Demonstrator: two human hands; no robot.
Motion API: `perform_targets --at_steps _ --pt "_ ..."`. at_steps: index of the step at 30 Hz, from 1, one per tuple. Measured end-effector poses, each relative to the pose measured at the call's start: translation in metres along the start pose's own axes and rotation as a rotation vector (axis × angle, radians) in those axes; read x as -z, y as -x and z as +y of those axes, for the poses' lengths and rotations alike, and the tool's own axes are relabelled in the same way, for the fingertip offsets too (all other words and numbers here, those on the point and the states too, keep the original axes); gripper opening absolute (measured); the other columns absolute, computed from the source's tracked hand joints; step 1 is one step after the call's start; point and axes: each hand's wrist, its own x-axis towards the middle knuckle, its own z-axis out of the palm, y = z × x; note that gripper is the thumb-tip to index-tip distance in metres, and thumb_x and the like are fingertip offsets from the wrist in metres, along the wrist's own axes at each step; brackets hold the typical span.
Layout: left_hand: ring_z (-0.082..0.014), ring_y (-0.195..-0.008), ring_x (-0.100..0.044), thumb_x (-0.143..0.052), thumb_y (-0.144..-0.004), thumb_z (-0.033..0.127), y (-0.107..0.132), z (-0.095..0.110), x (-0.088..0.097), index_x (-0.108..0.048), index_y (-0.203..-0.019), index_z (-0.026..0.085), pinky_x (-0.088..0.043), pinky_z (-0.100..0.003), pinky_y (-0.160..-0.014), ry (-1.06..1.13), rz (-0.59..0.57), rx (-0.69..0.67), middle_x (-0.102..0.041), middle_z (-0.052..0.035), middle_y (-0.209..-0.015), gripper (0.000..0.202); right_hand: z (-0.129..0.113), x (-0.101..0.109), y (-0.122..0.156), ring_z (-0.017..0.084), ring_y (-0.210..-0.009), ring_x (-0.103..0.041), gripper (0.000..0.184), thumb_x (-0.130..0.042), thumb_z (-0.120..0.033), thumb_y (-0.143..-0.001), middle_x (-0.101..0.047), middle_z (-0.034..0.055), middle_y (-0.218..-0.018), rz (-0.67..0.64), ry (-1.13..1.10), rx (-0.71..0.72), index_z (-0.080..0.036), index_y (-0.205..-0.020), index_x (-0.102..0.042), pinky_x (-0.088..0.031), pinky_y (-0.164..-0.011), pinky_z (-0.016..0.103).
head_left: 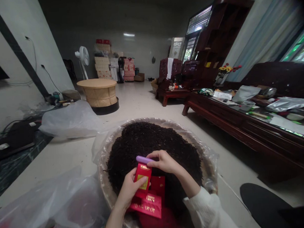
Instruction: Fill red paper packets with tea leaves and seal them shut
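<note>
A wide round basket (pixel 103 163) lined with clear plastic holds a heap of dark loose tea leaves (pixel 148 141). My left hand (pixel 129 192) grips a small red packet (pixel 142 176) upright over the near side of the heap. My right hand (pixel 164 161) pinches a small purple scoop (pixel 144 159) just above the packet's top. More red packets (pixel 147 205) lie flat on the leaves below my hands.
Crumpled clear plastic bags (pixel 45 206) lie at the front left and further back (pixel 71 119). A long dark wooden table (pixel 245 126) cluttered with bags runs along the right. A round wicker tub (pixel 99 92) stands on the floor behind, with a fan (pixel 82 58) and stacked boxes (pixel 103 64) beyond.
</note>
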Motion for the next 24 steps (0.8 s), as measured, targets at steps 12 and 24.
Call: perform_targets --at_steps 12,24 --pt "-0.0208 -0.062 -0.070 -0.079 -0.059 0.048 0.005 0.011 -0.008 -0.062 -0.095 0.013 -0.053 -0.027 -0.058 0.120 -0.009 0.051 -0.072 -0.0065 -0.075 0.053 0.002 0.000 0.001 0.022 -0.085 -0.064 0.027 -0.068 -0.030 -0.072 -0.073 0.0037 -0.092 0.016 -0.010 -0.028 -0.017 -0.095 -0.073 -0.046 -0.076 0.030" --pt "-0.0213 -0.051 -0.068 -0.057 -0.081 0.050 -0.004 0.011 -0.006 -0.062 -0.095 0.010 -0.052 -0.028 -0.044 0.218 0.140 0.167 -0.071 -0.0081 -0.066 0.043 0.008 -0.002 -0.008 0.024 -0.088 -0.064 0.032 -0.068 -0.033 -0.070 -0.073 0.0031 -0.094 0.033 -0.070 -0.084 -0.017 -0.097 -0.073 -0.047 -0.078 0.032"
